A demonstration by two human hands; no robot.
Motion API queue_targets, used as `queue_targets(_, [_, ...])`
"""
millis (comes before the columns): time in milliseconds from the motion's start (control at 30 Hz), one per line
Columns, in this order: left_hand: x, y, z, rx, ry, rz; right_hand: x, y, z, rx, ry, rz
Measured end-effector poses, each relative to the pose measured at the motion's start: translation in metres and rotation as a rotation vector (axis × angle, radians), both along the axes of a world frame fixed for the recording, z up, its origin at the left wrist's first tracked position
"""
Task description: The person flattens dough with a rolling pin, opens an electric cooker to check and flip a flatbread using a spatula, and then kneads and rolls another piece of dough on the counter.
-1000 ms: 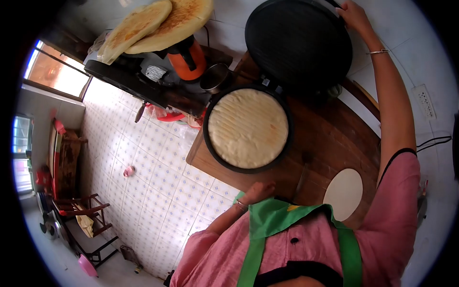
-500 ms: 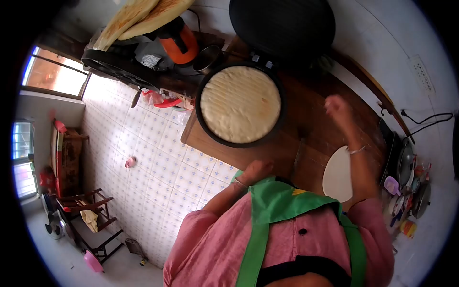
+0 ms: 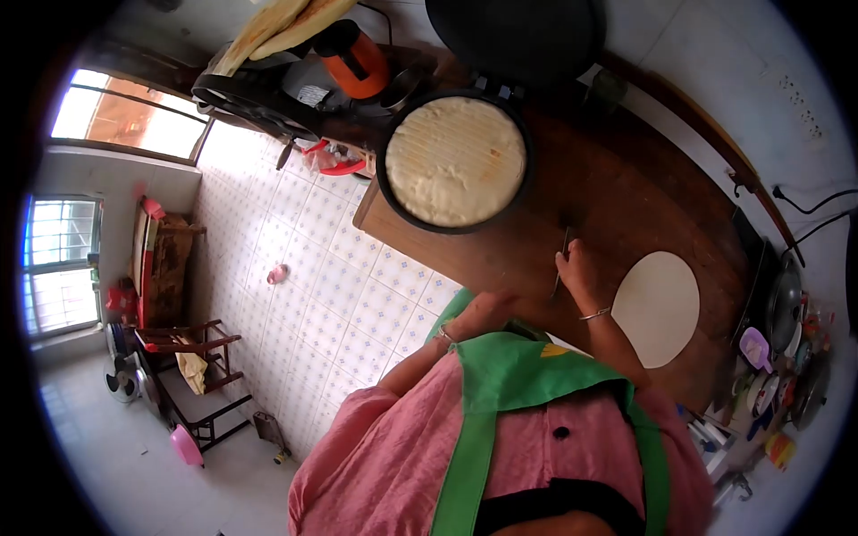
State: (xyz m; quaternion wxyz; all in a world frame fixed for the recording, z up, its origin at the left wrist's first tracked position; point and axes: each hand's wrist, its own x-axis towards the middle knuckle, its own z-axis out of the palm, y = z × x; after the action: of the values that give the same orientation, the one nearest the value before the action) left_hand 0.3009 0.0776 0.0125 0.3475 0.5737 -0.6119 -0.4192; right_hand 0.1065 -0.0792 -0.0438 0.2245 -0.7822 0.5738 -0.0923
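My right hand (image 3: 579,271) is over the wooden tabletop, fingers closed around a thin, dark, stick-like tool (image 3: 566,239) whose exact kind I cannot make out. To the right of this hand lies a flat oval sheet of dough (image 3: 657,308). My left hand (image 3: 490,314) is low at the table's front edge, against the green apron (image 3: 527,371); its fingers are blurred and partly hidden. Ahead of both hands, a thick round flatbread (image 3: 456,165) with a ridged, pale top fills a black electric griddle (image 3: 386,198). The griddle's lid (image 3: 518,40) stands raised behind it.
Baked flatbreads (image 3: 299,31) are stacked at the back left, near an orange jug (image 3: 357,71). Pans and utensils (image 3: 782,344) crowd the right side. A wooden chair (image 3: 201,357) stands on the tiled floor (image 3: 313,259) to the left. Black cords (image 3: 813,205) hang at the right wall.
My right hand has come down and left from above the table's far right and closed on the thin tool. The dough sheet now shows in full. The whole view has shifted slightly.
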Motion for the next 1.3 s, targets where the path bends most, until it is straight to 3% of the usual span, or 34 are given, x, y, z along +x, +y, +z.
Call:
queue_targets(67, [0.005, -0.001, 0.002, -0.006, -0.006, -0.034, -0.012, -0.002, -0.021, -0.057, -0.042, -0.022])
queue_targets(167, [0.027, -0.010, 0.004, -0.112, -0.027, -0.062, -0.029, -0.001, -0.031, 0.117, -0.304, -0.143])
queue_targets(333, [0.076, -0.036, 0.010, -0.191, -0.127, -0.106, -0.020, 0.007, 0.085, 0.479, -0.617, -0.272])
queue_targets(467, [0.109, -0.057, 0.029, -0.235, 0.090, -0.035, 0.005, 0.002, 0.154, 0.512, -0.757, -0.293])
queue_targets(733, [0.154, -0.074, 0.031, -0.232, 0.104, -0.044, 0.060, -0.019, 0.213, 0.416, -0.114, 0.024])
queue_targets(933, [0.158, -0.082, 0.041, -0.183, 0.151, 0.053, 0.109, -0.045, 0.254, 0.302, 0.131, 0.252])
queue_targets(1100, [0.162, -0.085, 0.045, -0.150, 0.237, 0.096, 0.134, -0.065, 0.249, 0.276, 0.180, 0.330])
queue_targets(1300, [0.177, -0.097, 0.043, -0.348, 0.104, 0.103, 0.169, -0.085, 0.250, 0.321, 0.489, 0.433])
